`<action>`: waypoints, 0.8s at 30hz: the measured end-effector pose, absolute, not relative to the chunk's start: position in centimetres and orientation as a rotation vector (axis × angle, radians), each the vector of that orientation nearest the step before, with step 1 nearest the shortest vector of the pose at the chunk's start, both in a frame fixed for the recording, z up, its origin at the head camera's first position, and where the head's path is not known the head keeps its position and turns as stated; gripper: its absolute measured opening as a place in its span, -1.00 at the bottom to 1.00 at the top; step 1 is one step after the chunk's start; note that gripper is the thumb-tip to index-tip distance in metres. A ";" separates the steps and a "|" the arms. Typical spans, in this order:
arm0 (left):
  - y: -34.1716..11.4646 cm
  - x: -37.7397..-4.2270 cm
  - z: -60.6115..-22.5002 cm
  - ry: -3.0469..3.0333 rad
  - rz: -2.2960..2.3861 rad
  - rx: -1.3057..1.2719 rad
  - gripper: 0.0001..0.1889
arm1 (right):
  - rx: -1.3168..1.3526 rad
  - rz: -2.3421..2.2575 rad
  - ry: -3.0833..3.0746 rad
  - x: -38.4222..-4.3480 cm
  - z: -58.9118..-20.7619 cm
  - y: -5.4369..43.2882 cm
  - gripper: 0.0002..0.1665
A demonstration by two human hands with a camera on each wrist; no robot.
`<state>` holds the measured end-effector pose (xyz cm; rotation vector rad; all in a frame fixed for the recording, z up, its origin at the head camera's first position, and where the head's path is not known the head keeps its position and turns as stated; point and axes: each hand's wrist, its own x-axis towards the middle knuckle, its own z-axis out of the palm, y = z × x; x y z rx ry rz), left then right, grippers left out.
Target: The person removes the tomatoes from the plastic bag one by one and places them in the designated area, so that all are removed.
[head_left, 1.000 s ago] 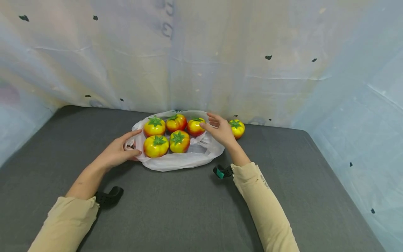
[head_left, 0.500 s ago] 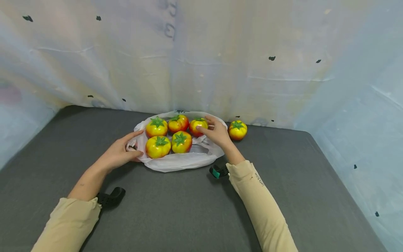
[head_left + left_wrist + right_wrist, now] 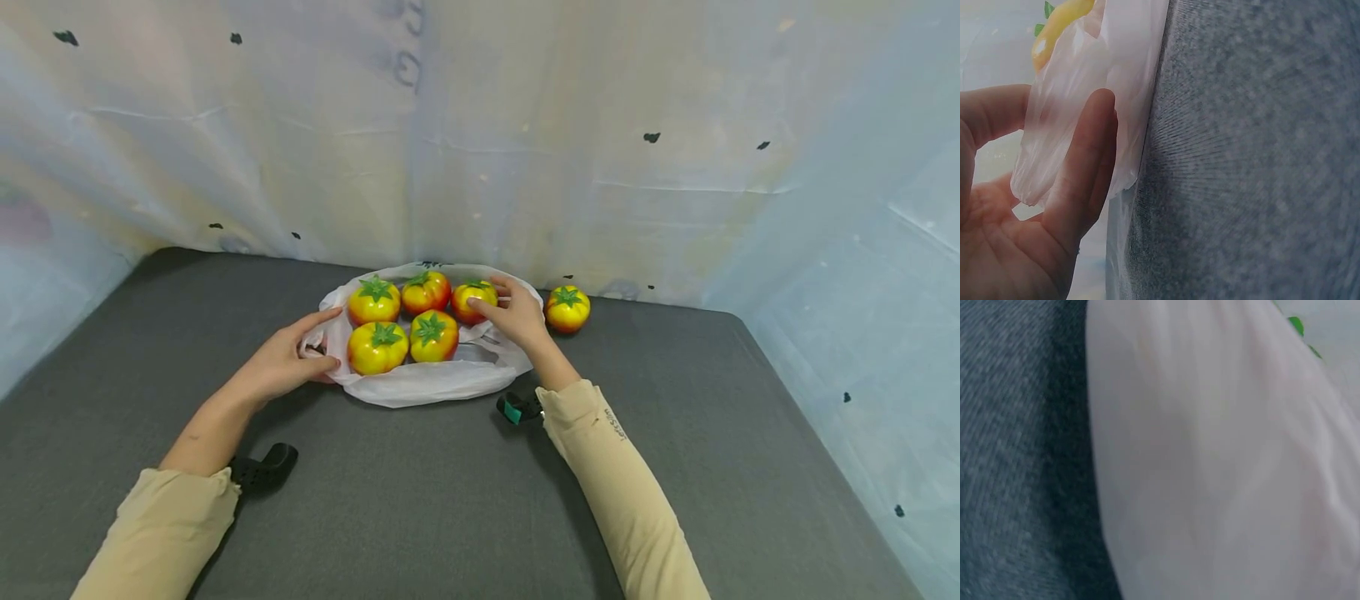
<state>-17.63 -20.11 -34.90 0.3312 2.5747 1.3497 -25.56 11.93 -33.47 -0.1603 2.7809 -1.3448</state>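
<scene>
Basically, L hand [image 3: 281, 362] pinches the white plastic bag [image 3: 423, 393] at approx. 9 o'c on its rim, & R hand [image 3: 522, 318] pinches a tomato [image 3: 472, 293] inside at approx. 2 o'c, w/ a loose tomato [image 3: 567, 313] just outside at 3 o'c. Best to hold the rim steady (thin plastic, prob. collapses easily), grip the fruit by its sides, & move R hand w/o dragging the rim or bumping the 12 o'c tomato [image 3: 426, 293].

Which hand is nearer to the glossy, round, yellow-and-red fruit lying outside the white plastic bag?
Right hand. It is just left of that fruit, over the right end of the white plastic bag. The left hand holds the bag's left end, across the bagged fruits.
</scene>
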 end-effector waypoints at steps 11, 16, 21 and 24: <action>-20.0 -17.9 -34.8 2.580 1.335 0.325 -0.20 | -0.170 -1.309 2.820 -25.5 -33.6 12.0 -0.18; -20.0 -17.8 -34.8 2.564 1.345 0.317 -0.20 | -0.131 -1.321 2.814 -25.5 -33.9 12.0 -0.21; -19.9 -17.8 -34.9 2.575 1.337 0.319 -0.20 | -0.117 -1.315 2.796 -25.5 -34.1 12.0 -0.20; -19.9 -17.9 -35.0 2.564 1.344 0.314 -0.19 | -0.140 -1.331 2.792 -25.5 -34.2 12.0 -0.20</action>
